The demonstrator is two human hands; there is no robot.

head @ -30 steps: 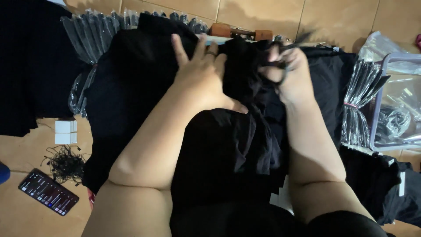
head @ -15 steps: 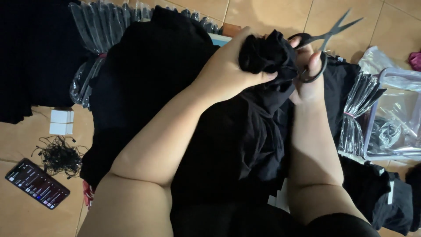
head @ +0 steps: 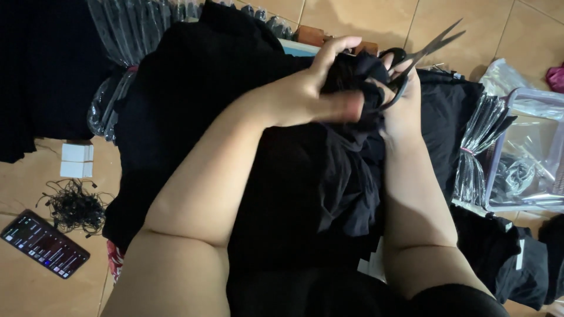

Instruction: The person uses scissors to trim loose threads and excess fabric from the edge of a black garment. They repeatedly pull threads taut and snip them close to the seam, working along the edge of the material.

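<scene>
Left hand [head: 311, 97] pinches bunched black cloth [head: 352, 147] held over the lap. Right hand [head: 402, 100] closed on scissors [head: 420, 56], blades parted. Clear bin [head: 529, 155] at right holds, seemingly, plastic bags.

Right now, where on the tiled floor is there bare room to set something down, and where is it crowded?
Bare tan floor tile lies at the top, between the clear plastic sleeves and the silver scissors. A smaller patch lies bottom left, below the black smartphone. The middle is crowded with the black fabric pile; the lavender-rimmed clear bin fills the right.
</scene>
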